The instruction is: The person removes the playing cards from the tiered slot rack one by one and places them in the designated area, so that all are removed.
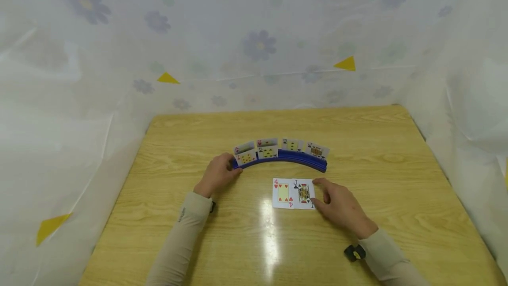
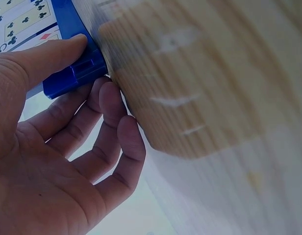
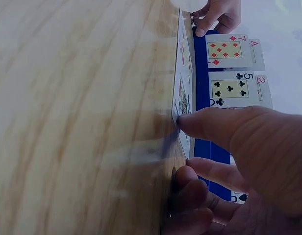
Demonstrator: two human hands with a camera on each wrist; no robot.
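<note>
Left hand clamped on the left end of a curved blue plastic card holder, thumb on top and fingers curled beneath, as seen from the left wrist; judged a steadying grip, keeping the rack from sliding on the light wooden table. Standing in the holder's slot, a fan of playing cards facing the person, tilted back so the faces read at a glance.

Right hand resting at the right edge of two face-up cards lying just in front of the holder: a four of hearts card and, overlapping it on the right, a jack of clubs card. Fingertips curled against the jack's edge at the tabletop, seemingly pinching or prising it; whether lifted clear, cannot tell. Flat cards hard to grasp from above, hence the edge approach, probably.

Behind the table, a translucent sheet with faded flower prints and yellow triangles.
</note>
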